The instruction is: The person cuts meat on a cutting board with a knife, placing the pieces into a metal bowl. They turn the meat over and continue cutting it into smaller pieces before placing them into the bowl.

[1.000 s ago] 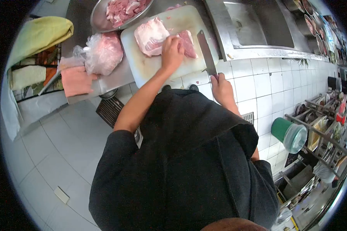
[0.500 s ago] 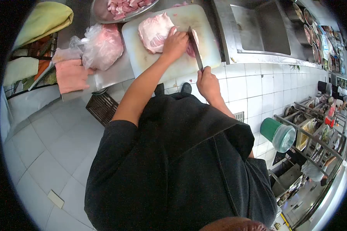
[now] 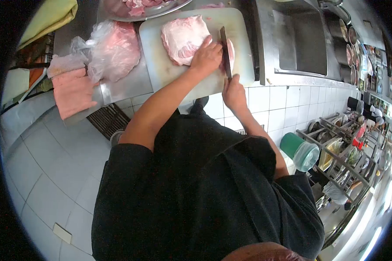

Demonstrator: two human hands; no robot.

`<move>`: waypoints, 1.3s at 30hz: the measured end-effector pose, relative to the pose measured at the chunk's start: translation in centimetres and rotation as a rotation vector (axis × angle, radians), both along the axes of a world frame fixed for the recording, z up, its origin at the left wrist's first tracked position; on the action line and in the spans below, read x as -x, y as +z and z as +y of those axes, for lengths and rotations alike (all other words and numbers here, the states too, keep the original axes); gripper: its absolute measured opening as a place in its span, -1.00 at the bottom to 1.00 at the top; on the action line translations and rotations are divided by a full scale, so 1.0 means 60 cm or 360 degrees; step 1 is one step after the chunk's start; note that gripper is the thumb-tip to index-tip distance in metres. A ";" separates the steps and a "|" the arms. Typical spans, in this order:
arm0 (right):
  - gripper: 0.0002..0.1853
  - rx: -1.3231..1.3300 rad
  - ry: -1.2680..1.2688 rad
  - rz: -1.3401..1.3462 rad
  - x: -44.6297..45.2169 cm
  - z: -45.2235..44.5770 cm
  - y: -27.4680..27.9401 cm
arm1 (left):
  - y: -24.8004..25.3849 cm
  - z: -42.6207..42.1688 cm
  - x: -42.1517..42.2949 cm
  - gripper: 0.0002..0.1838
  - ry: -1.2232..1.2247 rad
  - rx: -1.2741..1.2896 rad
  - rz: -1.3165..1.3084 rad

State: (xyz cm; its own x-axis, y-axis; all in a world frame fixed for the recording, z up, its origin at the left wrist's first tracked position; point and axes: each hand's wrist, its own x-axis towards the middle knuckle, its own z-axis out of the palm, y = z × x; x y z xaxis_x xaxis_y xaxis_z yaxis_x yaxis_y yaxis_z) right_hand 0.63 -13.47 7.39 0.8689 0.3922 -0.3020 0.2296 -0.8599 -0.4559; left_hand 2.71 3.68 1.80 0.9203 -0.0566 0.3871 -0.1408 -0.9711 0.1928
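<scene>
Head view: the right hand (image 3: pixel 234 93) is wrapped around the handle of a long knife (image 3: pixel 225 48), its blade at a small cut of raw meat (image 3: pixel 231 54) on the white cutting board (image 3: pixel 244 69), right of a larger meat slab (image 3: pixel 185 37). Apart from it, the left hand (image 3: pixel 207 55) lies between slab and blade; whether its partly hidden fingertips grip the cut, I cannot tell. Good slicing calls for curled-back fingertips, meat pinned flat and long, even strokes.

Meat (image 3: pixel 183 37) on cutting board (image 3: pixel 243 41) (sink (image 3: pixel 302 50) at right), plastic bag (image 3: pixel 116 50) left.
</scene>
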 end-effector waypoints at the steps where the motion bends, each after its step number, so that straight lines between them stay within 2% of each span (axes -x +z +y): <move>1: -0.63 -0.0033 0.0032 -0.0043 -0.028 0.016 -0.013 | -0.008 0.002 -0.002 -0.83 0.0006 0.0015 -0.0025; 4: -0.59 -0.0193 0.0049 -0.0130 -0.070 0.053 -0.026 | 0.010 0.010 0.008 -0.83 -0.0106 0.0053 0.0144; 7: -0.58 -0.0237 0.0005 -0.0251 -0.119 0.072 -0.041 | 0.003 0.004 0.019 -0.78 -0.0149 0.0006 0.0043; 9: -0.58 -0.0268 -0.0017 -0.0145 -0.134 0.074 -0.032 | 0.014 0.009 0.028 -0.73 -0.0163 -0.0045 -0.0044; 11: -0.58 -0.0276 -0.0046 -0.0099 -0.143 0.064 -0.028 | 0.024 0.017 0.042 -0.72 -0.0276 0.0060 0.0100; 14: -0.59 -0.0346 0.0032 -0.0408 -0.114 0.017 0.003 | 0.046 0.024 0.064 -0.72 -0.0381 0.0119 0.0250; 18: -0.61 -0.0529 -0.0209 -0.0159 -0.043 -0.051 0.046 | 0.039 0.027 0.067 -0.71 -0.0393 0.0180 0.0221; 21: -0.62 -0.0636 -0.0464 0.0053 0.019 -0.100 0.061 | 0.034 0.015 0.062 -0.74 -0.0382 -0.0008 0.0047; 24: -0.61 -0.0641 -0.0646 0.0185 0.065 -0.144 0.060 | 0.057 0.007 0.052 -0.68 -0.0453 -0.0314 0.0374; 28: -0.61 -0.0544 -0.0852 0.0504 0.107 -0.168 0.095 | 0.051 -0.010 0.017 -0.53 -0.0522 -0.0152 0.0516; 30: -0.64 -0.0542 -0.0796 0.0425 0.122 -0.195 0.051 | 0.054 -0.020 0.004 -0.49 -0.0623 0.0040 0.0543; 33: -0.68 -0.0576 -0.0670 0.0253 0.140 -0.220 0.003 | 0.061 -0.030 -0.031 -0.41 -0.0671 0.0345 0.0350; 36: -0.68 -0.0573 -0.0627 0.0202 0.141 -0.229 -0.010 | 0.054 -0.027 -0.062 -0.40 -0.0622 -0.0124 0.0570; 39: -0.68 -0.0593 -0.0629 0.0227 0.135 -0.234 0.002 | 0.034 -0.019 -0.097 -0.47 -0.0588 0.0000 0.0815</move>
State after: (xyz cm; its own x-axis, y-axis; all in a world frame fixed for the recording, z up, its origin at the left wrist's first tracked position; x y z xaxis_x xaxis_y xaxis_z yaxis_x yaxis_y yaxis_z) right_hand -7.49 -27.51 7.52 0.9321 0.1478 -0.3306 -0.1634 -0.6431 -0.7481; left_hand 8.53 2.53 3.87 0.9087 -0.4059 -0.0974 -0.3566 -0.8761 0.3244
